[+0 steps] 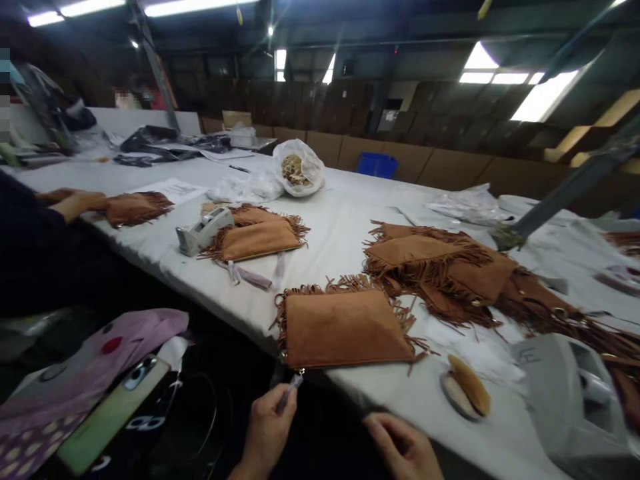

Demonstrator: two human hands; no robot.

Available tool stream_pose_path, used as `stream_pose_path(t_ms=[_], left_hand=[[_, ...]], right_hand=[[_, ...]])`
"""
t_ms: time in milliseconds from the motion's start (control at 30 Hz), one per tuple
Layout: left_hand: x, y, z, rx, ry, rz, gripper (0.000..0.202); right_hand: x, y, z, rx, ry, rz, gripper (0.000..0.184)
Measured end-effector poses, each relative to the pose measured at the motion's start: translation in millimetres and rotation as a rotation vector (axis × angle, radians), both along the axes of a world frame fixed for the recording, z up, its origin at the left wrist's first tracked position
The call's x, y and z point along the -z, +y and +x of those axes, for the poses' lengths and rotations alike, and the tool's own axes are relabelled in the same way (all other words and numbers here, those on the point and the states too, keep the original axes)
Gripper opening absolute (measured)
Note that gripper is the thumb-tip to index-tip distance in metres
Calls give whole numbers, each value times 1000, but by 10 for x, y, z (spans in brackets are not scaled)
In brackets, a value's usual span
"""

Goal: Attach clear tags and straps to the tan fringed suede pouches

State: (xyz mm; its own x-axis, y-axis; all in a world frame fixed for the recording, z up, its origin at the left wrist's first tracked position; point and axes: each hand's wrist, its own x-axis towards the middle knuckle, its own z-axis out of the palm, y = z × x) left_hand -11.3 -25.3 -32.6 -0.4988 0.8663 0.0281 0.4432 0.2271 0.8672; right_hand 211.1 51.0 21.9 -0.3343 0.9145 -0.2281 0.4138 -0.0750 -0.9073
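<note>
A brown suede pouch [345, 330] with fringed edges lies flat at the table's front edge, its zipper side towards me. My left hand [270, 423] pinches a plastic-wrapped zipper pull [294, 389] hanging from the pouch's near left corner, by a small metal ring. My right hand [403, 445] is at the table edge, below the pouch's right side. Its fingers are loosely bent, with a gap at the thumb and nothing seen in them. Right of the pouch lies a round brush-like item [467, 390], whose exact kind I cannot make out.
More fringed pouches [440, 263] are heaped at the right, near a large grey tape dispenser [573, 400]. A smaller tape dispenser [205, 230] stands beside other pouches [260, 237]. At left, another person's hand [75, 200] touches a pouch. A phone [115, 413] lies below the table edge.
</note>
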Motion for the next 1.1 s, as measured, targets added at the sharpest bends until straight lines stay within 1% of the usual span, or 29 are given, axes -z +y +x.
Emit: stream_pose_path(t_ms=[67,133,200,300,400,533,600,667,767,833,900,1000,1067,1100], left_hand=[[-6,-13,4,13,47,36,34],[9,-21,-5,35,55,91,29],[33,-24,-19,60,55,147,27],[49,-26,-37,77,71,172,27],[15,-30,-43,85,29,141,27],[-73,-35,-27,109,-144,106,30],[-110,-37,-7,110,-233,92,34],[-128,-37,16,112,-311,82,37],[-118,-33,47,96,-400,80,40],[-93,-26,64,76,-424,71,41],[-59,-23,78,62,-394,49,41],[1,-42,88,-19,-245,-2,35],[32,-69,80,-55,-124,26,33],[39,-82,71,-39,-70,56,35]], right_hand=[[-58,-5,-423,-148,73,0,40],[-49,19,-723,-242,139,-9,41],[11,64,-919,-279,182,-28,43],[148,135,-1081,-279,175,-61,49],[283,179,-1145,-275,157,-108,54],[391,208,-1148,-248,120,-178,55],[402,223,-1131,-221,110,-216,53],[389,238,-1108,-226,124,-280,52],[353,250,-1080,-310,172,-404,50],[339,246,-1075,-342,209,-438,50],[342,234,-1083,-329,230,-424,50],[374,210,-1107,-292,229,-380,55],[401,201,-1119,-282,225,-359,57],[415,199,-1122,-278,227,-351,58]])
